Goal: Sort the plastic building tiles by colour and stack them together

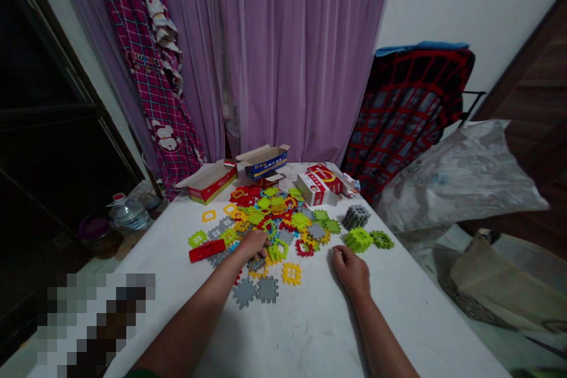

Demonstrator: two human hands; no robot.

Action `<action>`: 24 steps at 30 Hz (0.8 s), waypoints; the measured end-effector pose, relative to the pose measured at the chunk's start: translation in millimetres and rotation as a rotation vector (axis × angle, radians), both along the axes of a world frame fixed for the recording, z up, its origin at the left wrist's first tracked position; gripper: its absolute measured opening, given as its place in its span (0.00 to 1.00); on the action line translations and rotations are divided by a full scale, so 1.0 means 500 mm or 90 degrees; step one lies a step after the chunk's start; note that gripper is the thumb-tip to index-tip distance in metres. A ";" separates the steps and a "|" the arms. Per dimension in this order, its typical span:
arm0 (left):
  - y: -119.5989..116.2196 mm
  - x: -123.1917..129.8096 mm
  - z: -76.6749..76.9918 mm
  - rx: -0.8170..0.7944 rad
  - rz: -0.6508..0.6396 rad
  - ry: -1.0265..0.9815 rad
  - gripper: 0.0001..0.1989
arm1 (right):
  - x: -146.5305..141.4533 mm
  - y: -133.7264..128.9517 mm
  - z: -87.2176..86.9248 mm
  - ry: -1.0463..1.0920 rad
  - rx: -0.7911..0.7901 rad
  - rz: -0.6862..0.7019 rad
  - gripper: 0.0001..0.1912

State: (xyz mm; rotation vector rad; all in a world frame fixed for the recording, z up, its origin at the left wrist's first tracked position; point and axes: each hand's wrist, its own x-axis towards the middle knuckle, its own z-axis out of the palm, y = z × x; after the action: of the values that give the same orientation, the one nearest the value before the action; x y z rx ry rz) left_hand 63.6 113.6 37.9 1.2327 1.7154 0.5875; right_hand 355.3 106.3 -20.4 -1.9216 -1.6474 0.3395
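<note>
A mixed heap of interlocking plastic tiles (277, 205) in red, yellow, lime green, grey and blue covers the middle of the table. My left hand (257, 243) reaches over its near edge, fingers curled down around some grey interlocking tiles (256, 264); the fingertips are partly hidden. Two flat grey tiles (266, 289) and a yellow window tile (291, 273) lie just in front. My right hand (351, 270) rests closed on the table, with nothing visible in it. Beyond it stand a lime green stack (358, 240), a darker green stack (381, 240) and a grey stack (355, 217).
The white table (310, 331) carries a red box (213, 184), a blue open box (266, 164) and a red-and-white box (313, 188) at the back. A red plastic piece (207, 250) lies left. A plastic bag (460, 177) hangs beside the right edge; bottles (128, 211) stand left.
</note>
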 end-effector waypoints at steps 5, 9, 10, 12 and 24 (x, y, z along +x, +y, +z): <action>-0.003 -0.030 0.011 0.033 -0.055 0.108 0.19 | 0.001 -0.001 -0.002 0.015 0.000 -0.005 0.20; -0.006 -0.049 0.021 0.060 -0.081 0.220 0.19 | 0.003 -0.001 -0.002 0.026 0.001 -0.001 0.20; -0.009 -0.051 0.023 0.067 -0.083 0.252 0.19 | 0.003 -0.001 -0.003 0.026 0.003 0.000 0.20; -0.015 -0.053 0.026 0.083 -0.084 0.313 0.20 | 0.003 -0.001 -0.004 0.026 0.006 0.004 0.20; -0.066 -0.028 0.054 0.235 -0.187 0.495 0.12 | 0.001 -0.004 0.003 0.033 0.006 -0.005 0.21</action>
State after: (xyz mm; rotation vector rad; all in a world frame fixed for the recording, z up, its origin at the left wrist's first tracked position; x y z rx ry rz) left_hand 49.4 80.7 64.7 2.1330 2.0283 0.2535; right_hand 355.9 104.0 -18.9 -1.8965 -1.6059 0.3747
